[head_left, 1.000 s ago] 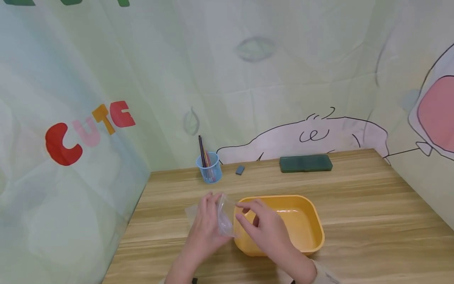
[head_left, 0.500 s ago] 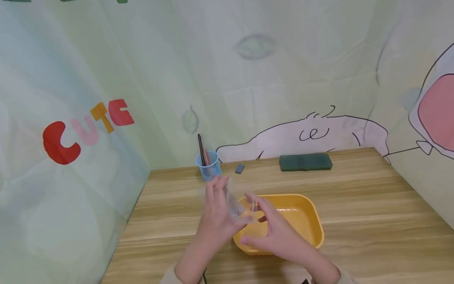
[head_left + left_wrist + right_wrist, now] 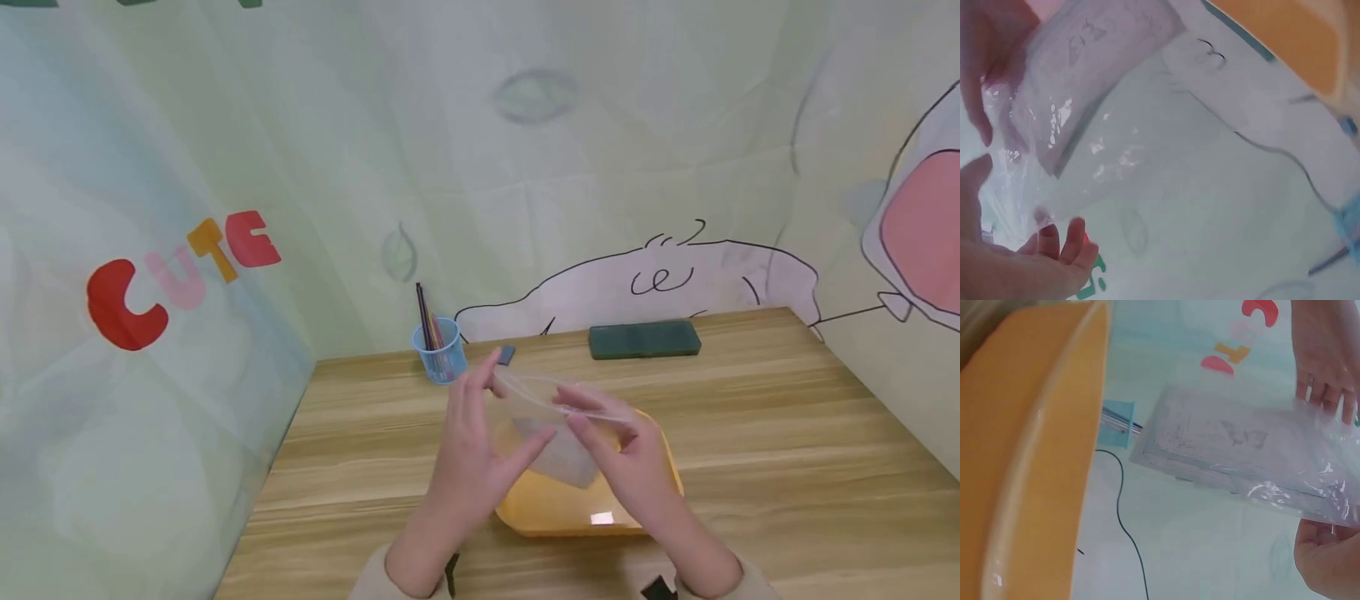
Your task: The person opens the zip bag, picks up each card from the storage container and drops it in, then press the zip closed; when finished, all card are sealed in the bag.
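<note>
A clear plastic bag (image 3: 536, 408) is held up over the yellow tray (image 3: 525, 522), its mouth toward me. Inside lies a pale, flat, rectangular block (image 3: 1210, 434) with a faint grey print. My right hand (image 3: 637, 467) pinches the bag's rim between thumb and fingers. At the bag's other side, my left hand (image 3: 472, 450) touches it with fingers raised and fairly straight, the thumb stretched out across the front. The left wrist view has the left hand (image 3: 1035, 262) below the bag. Some right fingers are hidden behind the plastic.
Behind the hands stands a blue cup (image 3: 441, 354) of pencils. A small blue-grey eraser (image 3: 507, 356) lies beside it, and a dark green case (image 3: 645, 340) sits at the table's back edge. Printed cloth (image 3: 360, 167) hangs behind the wooden table (image 3: 787, 433).
The bag has moved right and up, over the tray, its mouth turning toward me. The right hand has taken hold of its rim. The left hand has shifted right, its thumb spreading away.
</note>
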{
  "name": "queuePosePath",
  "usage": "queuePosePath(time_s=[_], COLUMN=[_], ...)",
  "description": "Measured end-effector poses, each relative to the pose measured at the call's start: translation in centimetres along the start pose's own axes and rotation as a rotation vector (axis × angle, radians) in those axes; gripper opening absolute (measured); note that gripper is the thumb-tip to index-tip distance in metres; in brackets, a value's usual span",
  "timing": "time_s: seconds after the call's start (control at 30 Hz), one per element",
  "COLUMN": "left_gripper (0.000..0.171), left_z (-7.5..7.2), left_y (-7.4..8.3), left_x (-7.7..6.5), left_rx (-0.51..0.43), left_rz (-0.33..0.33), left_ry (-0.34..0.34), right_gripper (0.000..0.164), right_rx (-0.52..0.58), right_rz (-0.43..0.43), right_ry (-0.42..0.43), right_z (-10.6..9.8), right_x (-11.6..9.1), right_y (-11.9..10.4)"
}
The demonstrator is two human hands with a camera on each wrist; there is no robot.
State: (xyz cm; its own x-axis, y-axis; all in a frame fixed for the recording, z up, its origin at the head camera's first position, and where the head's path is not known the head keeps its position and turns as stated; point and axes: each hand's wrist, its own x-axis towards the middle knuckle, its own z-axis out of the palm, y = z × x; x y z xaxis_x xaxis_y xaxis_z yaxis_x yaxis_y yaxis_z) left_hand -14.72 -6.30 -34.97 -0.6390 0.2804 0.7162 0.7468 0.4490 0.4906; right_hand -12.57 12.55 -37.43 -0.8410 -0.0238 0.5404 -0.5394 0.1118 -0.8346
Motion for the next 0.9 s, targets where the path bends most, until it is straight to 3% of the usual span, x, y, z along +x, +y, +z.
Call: queuePosePath(time_s=[0.1, 0.17, 0.27, 0.33, 0.47, 0.67, 0.9], left_gripper=[0.038, 0.018, 0.009, 0.011, 0.011, 0.008, 0.009], left_z=[0.0, 0.3, 0.7, 1.1, 1.7, 2.1, 2.1], left_y=[0.3, 0.3, 0.3, 0.3, 0.4, 0.4, 0.6], left_x=[0.1, 0.1, 0.0, -0.1, -0.3, -0.4, -0.4], left_rx=[-0.189, -0.311, -0.411, -0.428, -0.415, -0.409, -0.458], left_rz=[-0.158, -0.259, -0.374, -0.410, -0.440, -0.417, -0.412], left_ry=[-0.018, -0.024, -0.001, 0.040, 0.120, 0.168, 0.184], right_gripper=[0.019, 0.017, 0.016, 0.016, 0.021, 0.030, 0.023], right_rx=[0.017, 0.017, 0.007, -0.001, 0.003, 0.073, 0.147], right_rz=[0.036, 0.076, 0.123, 0.149, 0.235, 0.389, 0.401], right_ry=[0.011, -0.008, -0.050, -0.075, -0.083, -0.019, 0.019], right_z=[-0.6, -1.0, -1.3, -1.3, -1.2, -0.7, 0.0], right_x=[0.4, 0.6, 0.8, 0.9, 1.2, 1.6, 1.5], right_y=[-0.3, -0.5, -0.5, -0.4, -0.4, -0.8, -0.4])
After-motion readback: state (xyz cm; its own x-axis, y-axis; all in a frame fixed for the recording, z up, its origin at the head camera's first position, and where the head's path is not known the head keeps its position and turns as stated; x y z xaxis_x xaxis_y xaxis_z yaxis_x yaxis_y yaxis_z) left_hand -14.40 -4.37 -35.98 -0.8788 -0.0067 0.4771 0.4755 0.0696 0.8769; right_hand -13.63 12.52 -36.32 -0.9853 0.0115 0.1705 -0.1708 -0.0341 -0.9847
